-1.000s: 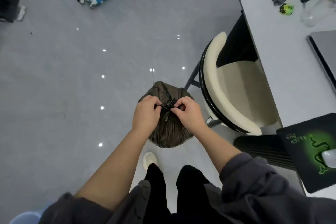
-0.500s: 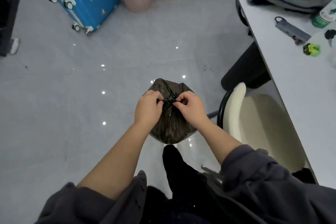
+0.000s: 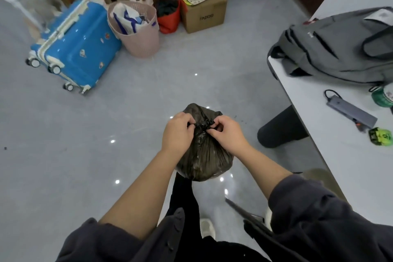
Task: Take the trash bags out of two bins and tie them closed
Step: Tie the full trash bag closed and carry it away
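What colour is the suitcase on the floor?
Bright blue with pale trim, seen in the head view.

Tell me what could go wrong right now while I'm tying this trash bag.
1. Both hands, left hand and right hand, pinch only the thin twisted neck; pulling hard might tear it.
2. The full trash bag appears held above the floor, so a slip could drop it near your shoe.
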Tool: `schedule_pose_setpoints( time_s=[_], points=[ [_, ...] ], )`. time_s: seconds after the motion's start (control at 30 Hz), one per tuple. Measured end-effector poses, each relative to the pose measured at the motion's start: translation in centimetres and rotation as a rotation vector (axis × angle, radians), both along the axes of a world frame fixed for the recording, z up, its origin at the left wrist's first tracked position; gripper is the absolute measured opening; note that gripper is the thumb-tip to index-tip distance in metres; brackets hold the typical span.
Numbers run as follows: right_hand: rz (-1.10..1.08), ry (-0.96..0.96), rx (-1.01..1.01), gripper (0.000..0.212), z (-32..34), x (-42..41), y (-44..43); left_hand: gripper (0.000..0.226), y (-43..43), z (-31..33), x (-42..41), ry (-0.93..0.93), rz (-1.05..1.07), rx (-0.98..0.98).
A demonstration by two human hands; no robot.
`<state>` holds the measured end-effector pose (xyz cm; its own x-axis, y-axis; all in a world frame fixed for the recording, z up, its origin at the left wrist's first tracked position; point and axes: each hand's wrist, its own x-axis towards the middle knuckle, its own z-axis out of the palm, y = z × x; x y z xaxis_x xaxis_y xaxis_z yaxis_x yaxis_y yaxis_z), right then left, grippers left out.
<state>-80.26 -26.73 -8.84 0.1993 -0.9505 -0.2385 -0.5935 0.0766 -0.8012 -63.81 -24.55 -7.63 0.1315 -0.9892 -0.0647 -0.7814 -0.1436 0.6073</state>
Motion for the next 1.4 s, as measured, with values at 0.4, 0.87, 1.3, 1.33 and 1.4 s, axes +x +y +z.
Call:
schedule_pose_setpoints(
  time_s=[0.4, 0.87, 1.3, 1.33, 1.4],
  points=[
    [-0.193, 0.04, -0.011, 0.022, -0.2, 1.2, -26.4, 0.009, -29.8, 0.2, 1.5, 0.029, -0.255, 0.01],
    [-0.182, 0.088, -0.018, 0.02, -0.4, -5.7, -57.8, 0.011, -62.2, -0.5, -5.0, -0.029, -0.345, 0.038],
    [-0.468, 0.163, 0.064, 0.026, -2.1, -18.1, -78.9, 0.01, -89.4, -3.8, -19.0, -0.065, -0.75, 0.1],
    [-0.495, 0.171, 0.079, 0.026, -2.3, -19.4, -79.8, 0.01, -90.8, -4.0, -20.6, -0.063, -0.781, 0.106],
    [-0.547, 0.195, 0.108, 0.026, -2.8, -22.2, -81.2, 0.009, -93.2, -4.5, -24.1, -0.05, -0.856, 0.117]
  ],
)
